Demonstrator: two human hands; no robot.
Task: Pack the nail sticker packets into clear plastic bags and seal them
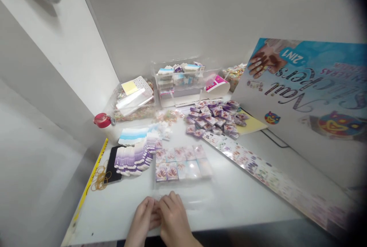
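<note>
Two hands meet near the front edge of a white table: the left hand and the right hand have their fingers curled, pinching the lip of a clear plastic bag. The bag lies flat, holding rows of nail sticker packs. Just left of it sit purple-and-white cards and rubber bands.

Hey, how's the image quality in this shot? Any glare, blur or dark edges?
In the head view, dark vignetting shades the top right corner, glare whitens the clear plastic sleeve, and the whole image looks slightly soft, including the left hand and right hand.
</note>
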